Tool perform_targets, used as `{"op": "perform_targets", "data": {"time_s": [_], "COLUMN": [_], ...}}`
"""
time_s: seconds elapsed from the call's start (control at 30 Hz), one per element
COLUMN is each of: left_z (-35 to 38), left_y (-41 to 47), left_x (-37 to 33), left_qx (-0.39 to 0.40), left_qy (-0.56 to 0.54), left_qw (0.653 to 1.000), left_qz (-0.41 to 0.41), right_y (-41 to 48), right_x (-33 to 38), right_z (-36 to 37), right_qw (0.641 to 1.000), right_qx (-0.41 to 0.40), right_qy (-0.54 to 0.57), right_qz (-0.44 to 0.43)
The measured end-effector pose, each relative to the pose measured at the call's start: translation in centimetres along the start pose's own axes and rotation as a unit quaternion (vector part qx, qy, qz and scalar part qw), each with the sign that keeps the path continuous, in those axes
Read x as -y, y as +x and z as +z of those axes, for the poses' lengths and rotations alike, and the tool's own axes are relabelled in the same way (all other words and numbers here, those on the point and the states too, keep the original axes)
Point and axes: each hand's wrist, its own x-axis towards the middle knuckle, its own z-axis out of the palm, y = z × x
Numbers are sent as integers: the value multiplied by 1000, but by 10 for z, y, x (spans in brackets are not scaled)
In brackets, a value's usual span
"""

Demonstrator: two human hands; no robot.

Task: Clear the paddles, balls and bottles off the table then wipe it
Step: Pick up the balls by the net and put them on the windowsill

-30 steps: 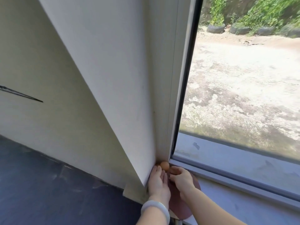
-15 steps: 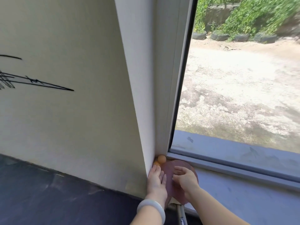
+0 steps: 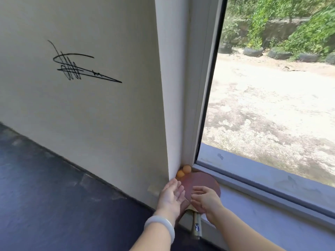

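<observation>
A pale wall with a black scrawled mark fills the space up and to the left of the fingers, and a large window looking onto bare ground and greenery rises to their upper right. A dark floor spreads out to the left of the left hand. The grey window sill runs away to the right of the right hand's fingers.

On the sill's corner lies a red paddle, its blade directly beneath and just beyond both sets of fingers, its wooden handle pointing back between the two wrists.

The left hand is held edge-on beside the wall's corner, fingers straight and close together, gripping nothing. A white bangle circles its wrist. The right hand hovers over the paddle blade with fingers loosely curled and slightly spread, pointing toward the left hand; whether they touch the blade cannot be told.

Two orange balls sit touching each other, tucked in the corner where wall meets window frame, just beyond the left fingertips.
</observation>
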Motion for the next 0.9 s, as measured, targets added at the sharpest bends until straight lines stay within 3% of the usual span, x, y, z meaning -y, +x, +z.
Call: {"op": "perform_targets", "data": {"time_s": [0.27, 0.5, 0.9], "left_z": [-73, -154, -363], "left_y": [-81, -148, -308], "left_x": [-6, -25, -111], "left_qx": [-69, -121, -273], "left_qy": [-73, -126, -149], "left_qw": [991, 970, 907], "left_qz": [90, 172, 283], "right_y": [-54, -99, -246], "right_x": [-15, -30, -54], "right_z": [39, 110, 349], "right_qw": [981, 956, 838], "right_qx": [177, 252, 436], "right_qy": [-80, -150, -310], "right_qz": [2, -19, -106]}}
